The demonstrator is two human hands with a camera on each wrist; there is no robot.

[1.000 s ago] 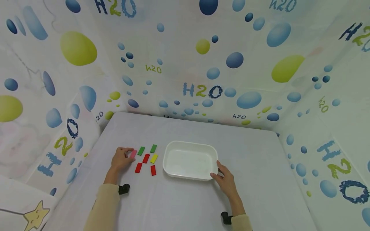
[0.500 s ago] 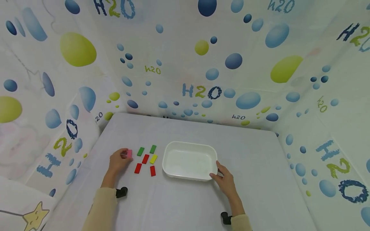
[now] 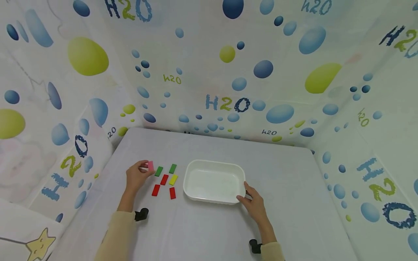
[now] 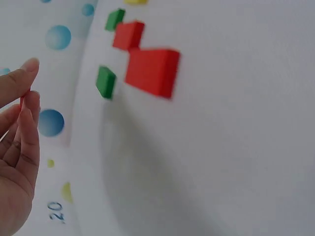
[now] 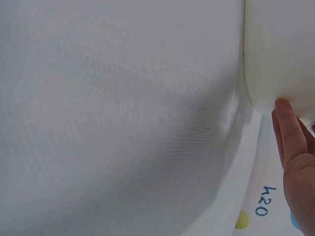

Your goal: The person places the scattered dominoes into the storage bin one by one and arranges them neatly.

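Note:
My left hand pinches a pink rectangular block between thumb and fingertips, just left of the other blocks. In the left wrist view only a thin edge of that block shows between the fingers. Beside this hand lie two green blocks, a yellow block and three red blocks. My right hand holds a white tray by its near right corner, thumb at the front and fingers along the right side. The right wrist view has a fingertip against the tray's outer wall.
A white cloth covers the table. Behind and on both sides hang sheets printed with blue and yellow-green spots. Each forearm wears a small black camera near the sleeve. The tray stands just right of the blocks.
My left hand drew back left with the pink block, then moved up and right, and the block now stands more upright in the fingers. The right hand and tray have stayed put.

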